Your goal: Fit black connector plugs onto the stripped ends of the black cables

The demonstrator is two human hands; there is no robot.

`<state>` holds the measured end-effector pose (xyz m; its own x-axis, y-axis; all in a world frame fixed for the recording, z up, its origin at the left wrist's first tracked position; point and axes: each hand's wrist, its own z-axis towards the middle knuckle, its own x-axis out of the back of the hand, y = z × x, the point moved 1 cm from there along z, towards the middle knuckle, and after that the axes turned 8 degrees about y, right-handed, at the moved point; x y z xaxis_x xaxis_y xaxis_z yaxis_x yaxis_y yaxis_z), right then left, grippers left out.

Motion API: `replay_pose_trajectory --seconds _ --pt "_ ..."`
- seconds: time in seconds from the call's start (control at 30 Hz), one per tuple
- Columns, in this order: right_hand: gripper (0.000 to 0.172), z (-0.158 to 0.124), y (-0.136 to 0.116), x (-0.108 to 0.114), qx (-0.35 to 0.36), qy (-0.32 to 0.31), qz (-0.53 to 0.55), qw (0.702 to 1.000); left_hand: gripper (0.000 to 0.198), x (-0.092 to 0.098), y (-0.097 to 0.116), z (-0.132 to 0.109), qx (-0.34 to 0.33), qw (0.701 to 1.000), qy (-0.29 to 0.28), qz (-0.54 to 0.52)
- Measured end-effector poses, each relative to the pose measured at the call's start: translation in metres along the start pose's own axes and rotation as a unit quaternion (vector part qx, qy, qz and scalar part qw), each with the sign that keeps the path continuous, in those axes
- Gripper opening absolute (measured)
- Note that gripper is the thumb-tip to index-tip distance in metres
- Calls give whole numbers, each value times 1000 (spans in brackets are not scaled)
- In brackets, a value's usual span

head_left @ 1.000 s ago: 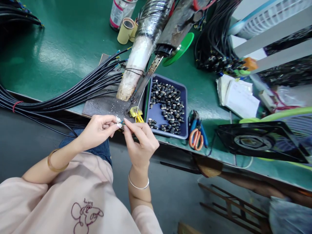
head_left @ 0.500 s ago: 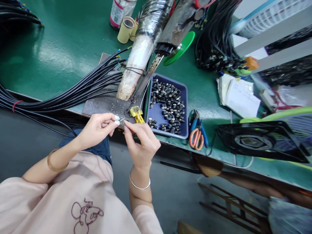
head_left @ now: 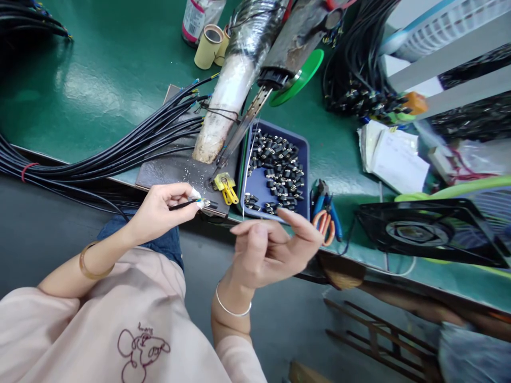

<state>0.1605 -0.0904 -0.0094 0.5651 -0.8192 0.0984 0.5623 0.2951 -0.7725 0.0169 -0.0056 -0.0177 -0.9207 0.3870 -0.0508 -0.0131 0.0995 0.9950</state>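
Observation:
My left hand [head_left: 171,205] is closed on a thin black cable [head_left: 181,205] near the bench edge, with white covers on its fingertips. At the cable's end, by its coloured wires, sits a small black connector [head_left: 211,204] with metal pins. My right hand [head_left: 275,244] is off to the right in front of the blue tray [head_left: 306,175], fingers apart and slightly blurred. A thin solder wire [head_left: 249,159] hangs down close to its fingertips. Above my left hand, a soldering iron [head_left: 239,133] points down at a dark board [head_left: 159,171], beside a yellow clip [head_left: 226,189].
Many black connectors [head_left: 279,159] fill the tray. Pliers [head_left: 326,213] lie to its right, then a black fan [head_left: 431,231]. A bundle of black cables [head_left: 99,162] runs along the left. A wrapped white tube [head_left: 219,111] and a green spool [head_left: 299,80] stand above the board.
My right hand has moved right, away from my left hand, and its pinch has opened. The connector at the cable's end now shows. The solder wire has swung right, over the tray's edge.

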Motion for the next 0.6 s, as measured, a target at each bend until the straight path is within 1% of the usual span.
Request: replay_pose_trajectory --seconds 0.03,0.1,0.13,0.23,0.3,0.33,0.37,0.43,0.5,0.53,0.6 --pt "20 1 -1 0 -4 2 -3 1000 12 0 1 0 -7 1000 1 6" --pt "16 2 0 -2 3 -16 -36 999 12 0 3 0 -20 1000 2 21" --pt "14 2 1 -3 20 -36 -56 998 11 -1 3 -1 -26 999 2 31" --pt "13 -1 6 -10 105 -110 -100 983 11 -1 4 -1 -49 997 1 59" --pt "12 -4 10 -16 135 -117 -104 978 12 -1 4 0 -61 996 2 67" --pt "11 -5 11 -19 130 -106 -98 981 12 -1 4 0 -63 996 2 66" --pt "9 -7 13 -21 109 -90 -88 986 12 -1 4 1 -61 996 -1 63" --pt "6 -8 15 -25 33 -71 -58 995 14 -1 4 3 -44 998 -15 53" --pt "8 -8 17 -28 -50 -78 -23 995 15 0 3 5 -25 999 -24 42" --pt "10 -8 18 -30 -80 -86 -7 993 16 0 3 7 -19 999 -22 35" --pt "12 -6 20 -32 -112 -100 15 989 15 0 1 10 -13 1000 -9 23"
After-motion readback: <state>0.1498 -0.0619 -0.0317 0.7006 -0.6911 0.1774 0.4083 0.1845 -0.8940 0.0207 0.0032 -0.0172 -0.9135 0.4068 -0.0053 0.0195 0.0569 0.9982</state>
